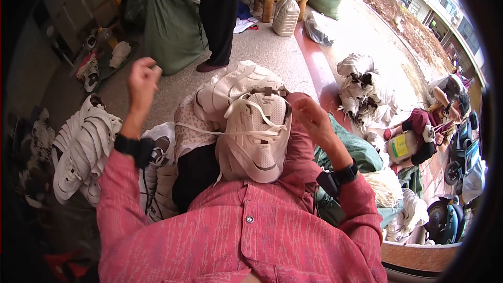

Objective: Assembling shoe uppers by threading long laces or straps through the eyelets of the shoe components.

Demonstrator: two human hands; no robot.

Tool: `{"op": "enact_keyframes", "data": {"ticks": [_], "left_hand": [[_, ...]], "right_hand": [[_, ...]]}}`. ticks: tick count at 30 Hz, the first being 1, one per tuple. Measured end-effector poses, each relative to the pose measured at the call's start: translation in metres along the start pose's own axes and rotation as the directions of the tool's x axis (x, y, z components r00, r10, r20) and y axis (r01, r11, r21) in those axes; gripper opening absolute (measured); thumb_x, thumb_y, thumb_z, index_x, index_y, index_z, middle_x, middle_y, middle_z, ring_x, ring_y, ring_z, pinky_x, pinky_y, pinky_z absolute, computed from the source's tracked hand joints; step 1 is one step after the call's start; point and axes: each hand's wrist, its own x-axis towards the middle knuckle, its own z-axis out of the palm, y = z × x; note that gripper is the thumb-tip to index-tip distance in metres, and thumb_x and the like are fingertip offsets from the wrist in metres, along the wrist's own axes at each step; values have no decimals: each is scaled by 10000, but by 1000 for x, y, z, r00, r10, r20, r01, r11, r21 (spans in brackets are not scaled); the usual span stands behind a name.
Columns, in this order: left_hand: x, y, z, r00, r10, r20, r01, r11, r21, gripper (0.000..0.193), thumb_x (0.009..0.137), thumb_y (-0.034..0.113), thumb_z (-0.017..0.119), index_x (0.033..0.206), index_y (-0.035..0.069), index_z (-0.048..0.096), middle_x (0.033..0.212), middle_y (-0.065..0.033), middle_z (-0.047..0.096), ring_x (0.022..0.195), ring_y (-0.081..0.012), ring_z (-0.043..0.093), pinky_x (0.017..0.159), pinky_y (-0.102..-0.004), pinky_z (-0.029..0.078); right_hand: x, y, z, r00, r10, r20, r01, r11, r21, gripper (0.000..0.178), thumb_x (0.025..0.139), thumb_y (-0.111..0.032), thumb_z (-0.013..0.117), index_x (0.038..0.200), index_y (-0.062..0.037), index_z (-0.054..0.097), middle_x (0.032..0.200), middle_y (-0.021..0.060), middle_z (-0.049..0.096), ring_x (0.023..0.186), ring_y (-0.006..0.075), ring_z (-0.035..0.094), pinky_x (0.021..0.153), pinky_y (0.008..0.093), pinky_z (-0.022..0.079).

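A white lace-up sneaker (257, 144) rests in my lap, toe toward me, its tongue upright. Its pale shoelace (201, 130) crosses the front loosely and loops out to the left. Just behind it lie more white sneakers (238, 81), one against another. My left hand (143, 85) is raised to the left, well apart from the sneaker, fingers curled; what they hold, if anything, is too small to see. Close by the sneaker's right side is my right hand (313, 119), thumb and fingers pinched together; whether a lace is between them I cannot make out.
Strung white sneakers (84, 149) pile up at left, with another bundle (365, 86) at right. A bunch of pale laces (383, 187) lies on green sacking by my right arm. Ahead, a person in dark trousers (222, 15) stands by a green sack (173, 26); a jug (286, 15) stands beyond.
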Motion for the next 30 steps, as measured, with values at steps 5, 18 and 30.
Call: {"op": "enact_keyframes", "data": {"ticks": [5, 18, 30], "left_hand": [[-100, 45, 25, 615, -302, 728, 322, 939, 118, 101, 866, 137, 675, 931, 63, 654, 768, 10, 611, 644, -59, 559, 528, -220, 447], [-72, 81, 124, 508, 607, 610, -716, 692, -92, 238, 774, 285, 699, 862, 79, 620, 905, -66, 530, 1011, -279, 501, 922, -380, 400], [-51, 86, 146, 422, -63, 905, 373, 921, -110, 229, 877, 274, 669, 771, 74, 635, 687, -3, 555, 745, -126, 526, 752, -232, 414]], "right_hand": [[-13, -38, 2, 971, 49, 234, -24, 994, -109, 100, 883, 31, 595, 978, 0, 594, 939, 28, 614, 886, 80, 574, 797, 249, 480], [-9, -46, 18, 975, 26, 221, 52, 939, -340, 164, 793, -6, 693, 916, -13, 585, 798, 34, 601, 739, 112, 594, 676, 267, 488], [-9, -36, 35, 782, -584, 218, 528, 434, -730, 157, 667, -95, 630, 784, -73, 527, 877, 69, 559, 733, 246, 551, 648, 355, 416]]}}
